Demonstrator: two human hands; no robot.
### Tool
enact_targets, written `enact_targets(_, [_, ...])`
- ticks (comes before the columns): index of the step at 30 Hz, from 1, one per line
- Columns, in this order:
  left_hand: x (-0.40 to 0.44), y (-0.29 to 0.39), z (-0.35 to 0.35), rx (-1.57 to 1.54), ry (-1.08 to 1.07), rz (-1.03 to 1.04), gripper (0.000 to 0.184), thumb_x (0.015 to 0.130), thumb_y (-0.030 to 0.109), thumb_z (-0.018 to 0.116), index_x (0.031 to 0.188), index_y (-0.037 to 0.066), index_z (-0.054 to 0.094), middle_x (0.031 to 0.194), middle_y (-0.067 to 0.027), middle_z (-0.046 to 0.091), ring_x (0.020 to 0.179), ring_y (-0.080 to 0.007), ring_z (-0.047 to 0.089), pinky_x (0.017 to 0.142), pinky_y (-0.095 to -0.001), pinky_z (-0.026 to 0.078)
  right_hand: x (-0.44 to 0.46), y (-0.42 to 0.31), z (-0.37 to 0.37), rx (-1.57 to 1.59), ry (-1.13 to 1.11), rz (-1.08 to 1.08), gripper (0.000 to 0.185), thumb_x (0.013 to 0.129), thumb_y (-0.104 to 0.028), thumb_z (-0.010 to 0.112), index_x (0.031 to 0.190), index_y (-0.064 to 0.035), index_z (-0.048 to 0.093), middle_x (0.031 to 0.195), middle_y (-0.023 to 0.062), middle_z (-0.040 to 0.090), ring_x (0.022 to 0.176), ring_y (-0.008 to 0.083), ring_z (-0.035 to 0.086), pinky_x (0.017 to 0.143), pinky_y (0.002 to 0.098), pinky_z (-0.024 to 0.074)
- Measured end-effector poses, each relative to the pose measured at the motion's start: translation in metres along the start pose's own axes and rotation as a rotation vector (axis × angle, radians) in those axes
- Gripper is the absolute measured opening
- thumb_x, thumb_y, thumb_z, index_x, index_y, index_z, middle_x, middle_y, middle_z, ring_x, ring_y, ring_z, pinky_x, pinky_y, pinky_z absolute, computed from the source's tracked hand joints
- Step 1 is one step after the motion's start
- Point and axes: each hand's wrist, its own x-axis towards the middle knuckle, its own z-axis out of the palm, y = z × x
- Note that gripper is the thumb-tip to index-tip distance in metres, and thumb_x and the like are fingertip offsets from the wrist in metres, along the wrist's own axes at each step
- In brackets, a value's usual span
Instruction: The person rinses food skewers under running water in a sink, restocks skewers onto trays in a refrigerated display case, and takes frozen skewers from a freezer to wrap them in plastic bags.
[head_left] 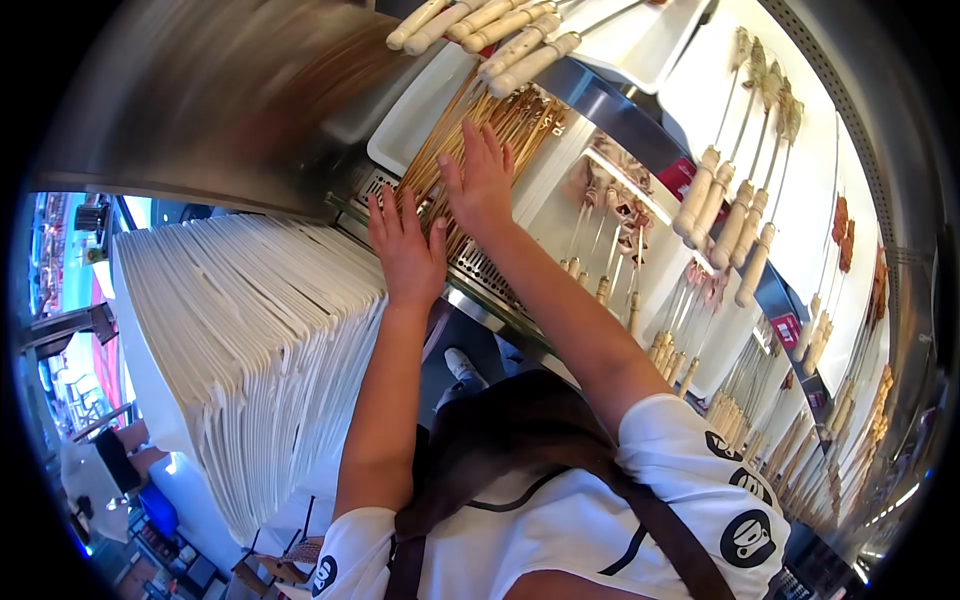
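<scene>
From here I see the left hand (408,248) and right hand (481,185), backs up, fingers spread over thin sticks (525,118) near a white tray (408,112); whether they touch, I can't tell. Handled skewers (745,205) lie off to the right.

White tray (812,170) v. bright upper R, steel panel (220,90) upper L blurry, edges fisheye-warped, corners blk.
</scene>
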Motion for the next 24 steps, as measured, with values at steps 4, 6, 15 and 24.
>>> enact_targets(4, [-0.044, 0.023, -0.040, -0.218, 0.058, 0.076, 0.053, 0.093, 0.030, 0.043, 0.132, -0.005, 0.034, 0.141, -0.0259, 0.024, 0.131, -0.0448, 0.017, 0.106, -0.0509, 0.016, -0.078, -0.030, -0.063, 0.301, -0.063, -0.063, 0.048, 0.089, -0.025, 0.049, 0.129, -0.0007, 0.038, 0.113, 0.0160, 0.055, 0.112, 0.0309, 0.048, 0.105, 0.0496, 0.0177])
enact_targets(6, [-0.083, 0.028, -0.055, -0.277, -0.006, 0.138, 0.052, 0.092, 0.026, 0.046, 0.132, -0.004, 0.034, 0.141, -0.0254, 0.025, 0.131, -0.0444, 0.019, 0.106, -0.0503, 0.017, -0.130, -0.037, -0.094, 0.366, -0.183, -0.093, 0.046, 0.087, -0.021, 0.053, 0.127, -0.0027, 0.042, 0.097, 0.0149, 0.061, 0.096, 0.0320, 0.055, 0.099, 0.0474, 0.0287])
enact_targets(15, [-0.251, 0.008, -0.089, -0.565, -0.608, 0.354, 0.045, 0.081, 0.016, 0.058, 0.121, -0.002, 0.047, 0.129, -0.0240, 0.043, 0.118, -0.0387, 0.042, 0.099, -0.0427, 0.035, -0.377, -0.023, -0.151, 0.390, -0.455, 0.563, 0.052, 0.083, -0.018, 0.061, 0.131, -0.0095, 0.041, 0.093, 0.0155, 0.063, 0.082, 0.0290, 0.062, 0.070, 0.0352, 0.0485])
enact_targets(24, [-0.312, -0.033, -0.111, -0.049, -1.261, 0.267, 0.045, 0.082, 0.025, 0.057, 0.119, 0.000, 0.050, 0.113, -0.0210, 0.056, 0.106, -0.0356, 0.052, 0.090, -0.0420, 0.042, -0.494, -0.053, -0.210, 0.693, -0.792, 0.652, 0.051, 0.093, -0.040, 0.043, 0.129, -0.0025, 0.045, 0.132, 0.0142, 0.045, 0.123, 0.0244, 0.040, 0.103, 0.0329, 0.0293])
